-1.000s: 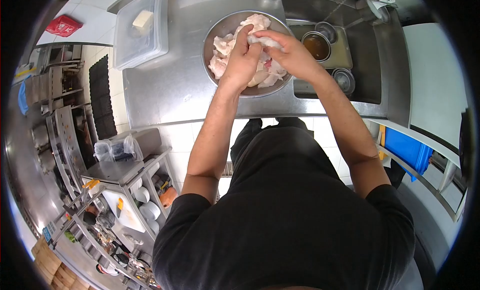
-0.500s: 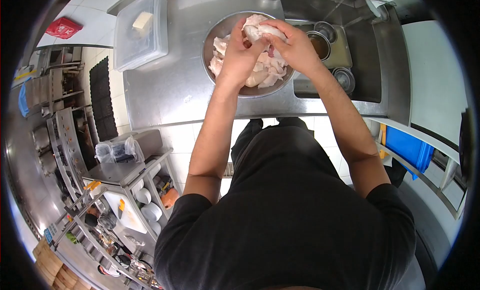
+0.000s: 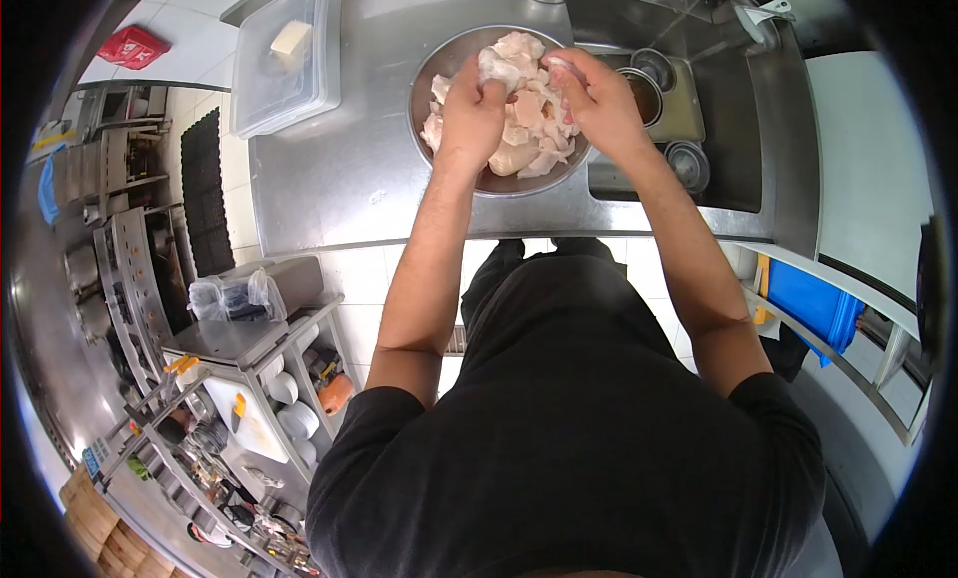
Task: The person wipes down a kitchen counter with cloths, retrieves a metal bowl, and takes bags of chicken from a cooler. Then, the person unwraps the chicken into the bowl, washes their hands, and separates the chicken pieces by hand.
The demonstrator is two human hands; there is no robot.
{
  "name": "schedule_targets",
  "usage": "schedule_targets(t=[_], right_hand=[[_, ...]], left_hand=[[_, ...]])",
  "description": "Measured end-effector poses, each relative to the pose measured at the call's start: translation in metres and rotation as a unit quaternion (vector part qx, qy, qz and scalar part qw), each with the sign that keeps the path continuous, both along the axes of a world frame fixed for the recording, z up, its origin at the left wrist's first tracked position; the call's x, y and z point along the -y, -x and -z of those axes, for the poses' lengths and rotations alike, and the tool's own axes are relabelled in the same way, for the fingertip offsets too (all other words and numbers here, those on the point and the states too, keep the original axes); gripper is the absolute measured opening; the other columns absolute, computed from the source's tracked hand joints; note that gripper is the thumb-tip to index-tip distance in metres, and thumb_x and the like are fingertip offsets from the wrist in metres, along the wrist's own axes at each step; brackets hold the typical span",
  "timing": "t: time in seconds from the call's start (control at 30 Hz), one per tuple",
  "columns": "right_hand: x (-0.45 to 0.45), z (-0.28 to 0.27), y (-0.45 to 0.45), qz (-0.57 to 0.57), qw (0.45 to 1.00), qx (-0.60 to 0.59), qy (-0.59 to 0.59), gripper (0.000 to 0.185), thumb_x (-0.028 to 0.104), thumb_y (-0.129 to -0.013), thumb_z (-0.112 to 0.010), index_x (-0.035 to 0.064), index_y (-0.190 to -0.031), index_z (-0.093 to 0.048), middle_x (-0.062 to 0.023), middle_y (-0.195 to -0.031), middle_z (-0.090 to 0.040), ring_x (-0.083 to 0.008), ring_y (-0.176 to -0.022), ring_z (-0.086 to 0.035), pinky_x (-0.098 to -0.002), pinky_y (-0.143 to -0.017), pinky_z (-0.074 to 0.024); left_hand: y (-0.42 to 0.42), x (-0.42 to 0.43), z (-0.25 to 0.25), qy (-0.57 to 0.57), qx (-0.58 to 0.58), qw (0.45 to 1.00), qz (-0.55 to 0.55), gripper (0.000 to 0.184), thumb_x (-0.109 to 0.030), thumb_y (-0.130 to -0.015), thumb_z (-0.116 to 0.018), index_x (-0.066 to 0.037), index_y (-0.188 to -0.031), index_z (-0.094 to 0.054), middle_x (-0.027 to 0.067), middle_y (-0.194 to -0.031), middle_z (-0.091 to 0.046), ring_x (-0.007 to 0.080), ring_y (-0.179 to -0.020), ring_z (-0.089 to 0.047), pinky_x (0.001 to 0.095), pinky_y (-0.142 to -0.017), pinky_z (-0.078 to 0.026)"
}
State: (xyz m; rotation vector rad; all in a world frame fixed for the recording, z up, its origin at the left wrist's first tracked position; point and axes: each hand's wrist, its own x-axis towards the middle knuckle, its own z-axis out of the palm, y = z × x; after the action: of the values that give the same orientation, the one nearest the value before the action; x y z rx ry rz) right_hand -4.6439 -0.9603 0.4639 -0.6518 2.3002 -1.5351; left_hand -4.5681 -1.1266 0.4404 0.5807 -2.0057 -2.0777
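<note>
A round metal bowl (image 3: 423, 91) full of pale raw chicken pieces (image 3: 517, 157) stands on the steel counter. Over its left side, my left hand (image 3: 473, 117) is closed on a whitish piece of raw chicken (image 3: 511, 61). My right hand (image 3: 605, 101) is at the bowl's right edge, fingers pinched around a small pinkish bit of chicken (image 3: 566, 74). A gap separates the two hands, with chicken visible between them. Some fingertips of both hands are hidden by the meat.
Left of the bowl sits a lidded clear plastic container (image 3: 284, 74) with a pale block on it. To the right, the sink (image 3: 733, 169) holds metal bowls (image 3: 644, 97) and a tray, with a thin water stream behind. A cart (image 3: 239, 344) stands lower left.
My hands have moved apart: earlier they were together on one chicken piece over the bowl. Now the right hand is farther right, and more chicken shows between them.
</note>
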Motion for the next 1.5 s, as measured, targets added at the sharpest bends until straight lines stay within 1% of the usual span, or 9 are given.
schedule_targets(t=[0.17, 0.27, 0.37, 0.57, 0.67, 0.97, 1.07, 1.37, 1.5], right_hand=[[-0.011, 0.041, 0.01, -0.078, 0.971, -0.189, -0.124, 0.042, 0.023, -0.103, -0.062, 0.0066, -0.141, -0.057, -0.0145, -0.127, -0.067, -0.0195, -0.106, -0.068, -0.0334, -0.09, -0.0553], [0.006, 0.031, 0.01, -0.083, 0.987, -0.137, 0.028, 0.054, 0.029, -0.097, -0.069, 0.01, -0.146, -0.053, -0.0159, -0.135, -0.064, -0.0269, -0.116, -0.067, -0.0368, -0.094, -0.0554], [0.026, 0.014, 0.009, -0.071, 0.995, -0.006, 0.071, 0.058, 0.03, -0.097, -0.07, 0.0114, -0.148, -0.051, -0.0154, -0.133, -0.065, -0.0289, -0.114, -0.067, -0.0377, -0.095, -0.0549], [0.03, 0.016, 0.023, -0.129, 0.99, -0.042, 0.046, 0.048, 0.017, -0.103, -0.061, 0.0132, -0.15, -0.05, -0.0087, -0.123, -0.067, -0.0156, -0.097, -0.066, -0.0303, -0.086, -0.0553], [0.026, 0.001, 0.022, -0.131, 0.991, 0.014, 0.023, 0.044, 0.016, -0.103, -0.061, 0.0123, -0.146, -0.054, -0.0074, -0.118, -0.068, -0.0142, -0.095, -0.066, -0.0293, -0.083, -0.0556], [0.019, -0.006, 0.03, -0.143, 0.978, 0.147, 0.027, 0.039, 0.017, -0.104, -0.058, 0.0033, -0.141, -0.057, -0.0033, -0.112, -0.071, -0.0082, -0.081, -0.066, -0.0247, -0.077, -0.0545], [0.015, -0.012, 0.037, -0.184, 0.966, 0.174, 0.053, 0.038, 0.02, -0.104, -0.058, 0.0004, -0.137, -0.058, -0.007, -0.115, -0.07, -0.0126, -0.096, -0.068, -0.0254, -0.071, -0.058], [0.006, -0.009, 0.054, -0.241, 0.941, 0.234, 0.035, 0.036, 0.022, -0.102, -0.061, -0.0017, -0.13, -0.062, -0.0076, -0.112, -0.07, -0.0128, -0.093, -0.066, -0.0269, -0.073, -0.0601], [0.007, -0.013, 0.041, -0.223, 0.947, 0.228, 0.026, 0.034, 0.025, -0.1, -0.065, -0.0006, -0.123, -0.066, -0.0052, -0.102, -0.068, -0.0101, -0.071, -0.065, -0.0241, -0.062, -0.0516]], left_hand=[[-0.001, 0.016, 0.003, 0.039, -0.011, 0.999, -0.006, 0.044, -0.009, -0.102, -0.049, 0.003, -0.145, -0.05, 0.0085, -0.117, -0.068, 0.0153, -0.102, -0.067, 0.0296, -0.088, -0.054], [-0.001, 0.009, -0.006, 0.06, -0.028, 0.998, 0.002, 0.05, -0.011, -0.102, -0.05, 0.006, -0.148, -0.044, 0.0186, -0.118, -0.07, 0.0203, -0.101, -0.07, 0.0312, -0.087, -0.055], [0.001, -0.001, -0.009, 0.158, -0.06, 0.985, 0.015, 0.048, -0.011, -0.102, -0.053, 0.006, -0.146, -0.047, 0.0224, -0.119, -0.069, 0.022, -0.103, -0.07, 0.032, -0.088, -0.055], [0.002, -0.013, 0.004, 0.234, -0.072, 0.969, -0.023, 0.034, -0.009, -0.102, -0.058, 0.008, -0.131, -0.059, 0.0225, -0.102, -0.074, 0.0262, -0.09, -0.076, 0.0342, -0.075, -0.059], [-0.001, -0.012, -0.008, 0.117, -0.028, 0.993, 0.0, 0.035, -0.016, -0.103, -0.062, 0.005, -0.131, -0.06, 0.0136, -0.098, -0.075, 0.0174, -0.083, -0.075, 0.0288, -0.073, -0.058], [0.001, 0.015, -0.015, 0.151, -0.013, 0.984, 0.097, 0.03, -0.019, -0.095, -0.076, 0.002, -0.116, -0.069, 0.0096, -0.077, -0.073, 0.0121, -0.061, -0.069, 0.0276, -0.057, -0.054], [0.004, 0.025, -0.012, 0.149, -0.008, 0.98, 0.133, 0.029, -0.021, -0.096, -0.075, 0.001, -0.114, -0.07, 0.0064, -0.076, -0.072, 0.0094, -0.059, -0.065, 0.0266, -0.055, -0.053], [0.009, 0.034, -0.008, 0.041, -0.036, 0.992, 0.113, 0.034, -0.035, -0.103, -0.065, -0.002, -0.1, -0.069, -0.002, -0.075, -0.063, 0.0053, -0.063, -0.051, 0.023, -0.056, -0.044], [0.013, 0.035, -0.005, -0.005, -0.004, 0.995, 0.096, 0.04, -0.041, -0.105, -0.059, -0.003, -0.095, -0.068, -0.0026, -0.07, -0.057, 0.0053, -0.059, -0.046, 0.0233, -0.053, -0.038]])
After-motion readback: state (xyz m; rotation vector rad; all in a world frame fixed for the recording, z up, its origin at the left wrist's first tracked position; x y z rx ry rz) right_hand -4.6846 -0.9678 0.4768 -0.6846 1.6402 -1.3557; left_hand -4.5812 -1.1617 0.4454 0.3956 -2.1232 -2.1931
